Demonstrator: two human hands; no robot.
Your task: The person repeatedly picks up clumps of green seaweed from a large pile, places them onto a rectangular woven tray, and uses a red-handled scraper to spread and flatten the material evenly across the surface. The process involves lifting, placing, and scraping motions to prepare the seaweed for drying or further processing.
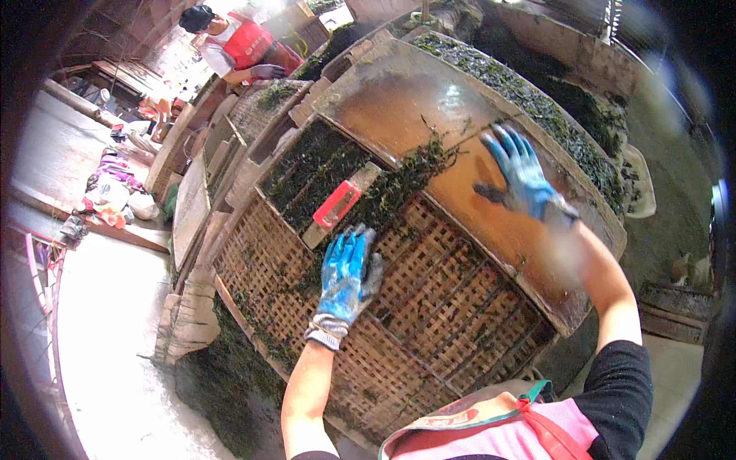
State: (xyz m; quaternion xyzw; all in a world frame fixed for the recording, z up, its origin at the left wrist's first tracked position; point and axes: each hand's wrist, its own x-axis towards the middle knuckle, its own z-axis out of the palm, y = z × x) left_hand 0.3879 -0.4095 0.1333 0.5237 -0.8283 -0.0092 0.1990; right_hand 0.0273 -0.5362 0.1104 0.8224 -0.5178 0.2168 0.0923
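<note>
Both my hands wear blue-coated work gloves. My left hand (345,282) lies palm down with extended fingers over a woven bamboo lattice (276,247) and appears to hold nothing. Just beyond its fingertips is a wooden bar (366,174) with a red piece (337,204) fixed on top. My right hand (517,167) is spread and empty above a wet, orange-brown board (477,213); whether it touches the surface is unclear. Between the hands runs a strip of dark green leafy matter (411,169), reaching from the bar onto the wet board. More leaves (310,167) fill a framed section at upper left.
Chopped-looking green leaves (517,86) line a trough behind the board. Across the work surface, a person (247,46) in a red apron stands with a gloved hand low. A white tub (638,181) sits at right. Bags (112,192) lie on a ledge at left.
</note>
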